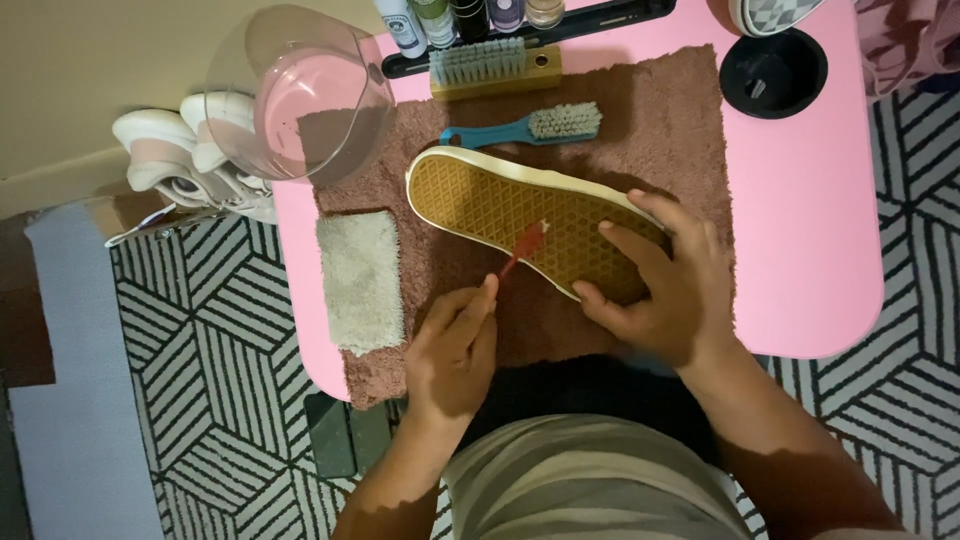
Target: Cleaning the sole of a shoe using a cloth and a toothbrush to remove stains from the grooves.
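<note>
A shoe (500, 205) lies sole-up on a brown towel (660, 130), showing its tan waffle-patterned sole and white edge. My right hand (655, 285) grips the shoe's heel end, fingers spread over the sole. My left hand (452, 350) holds a small red toothbrush (522, 250), whose white bristle head touches the middle of the sole.
The towel covers a pink table (810, 220). On it are a folded beige cloth (362, 278), a blue brush (530, 126), a wooden brush (492, 68), a clear bowl of water (300, 95), several bottles (465, 18) and a black lid (772, 70). White sneakers (185, 150) sit on the floor at left.
</note>
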